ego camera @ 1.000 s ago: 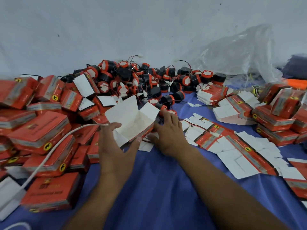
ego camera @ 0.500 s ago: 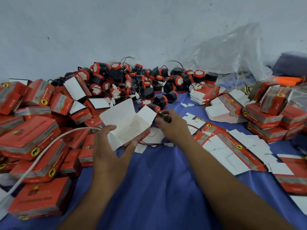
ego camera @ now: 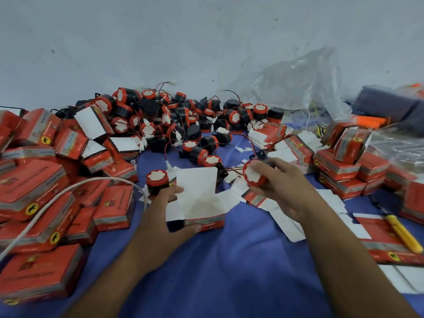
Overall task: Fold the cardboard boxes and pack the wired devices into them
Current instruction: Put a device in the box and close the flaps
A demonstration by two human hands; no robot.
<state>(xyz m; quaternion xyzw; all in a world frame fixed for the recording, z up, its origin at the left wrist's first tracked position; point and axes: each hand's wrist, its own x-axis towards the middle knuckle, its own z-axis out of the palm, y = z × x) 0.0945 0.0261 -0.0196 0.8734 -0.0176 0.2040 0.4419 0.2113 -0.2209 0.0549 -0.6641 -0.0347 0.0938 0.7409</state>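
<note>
In the middle of the frame the left hand (ego camera: 165,216) grips the open box (ego camera: 199,203). The thumb lies on its red front wall and the fingers curl over its left side. The white lid flap stands up at the back. A bit to the right, the right hand (ego camera: 282,187) has its fingers curled round one wired device (ego camera: 253,174). This is a round red and black thing with a white face, held up near the box and not yet in it. Its thin wire (ego camera: 234,169) runs off toward the box flap (I cannot tell where it ends).

What could go wrong? The wire could catch on the big pile of devices (ego camera: 183,115) in the upper middle and drag one along. It could also hang over the box edge, and then the lid would not shut. The box is only light card, so I think a hard push could squash a wall or make it slide on the blue cloth (ego camera: 229,260). A loose device (ego camera: 157,181) stands just left of the box, by the left fingers, and could get knocked over.
</note>
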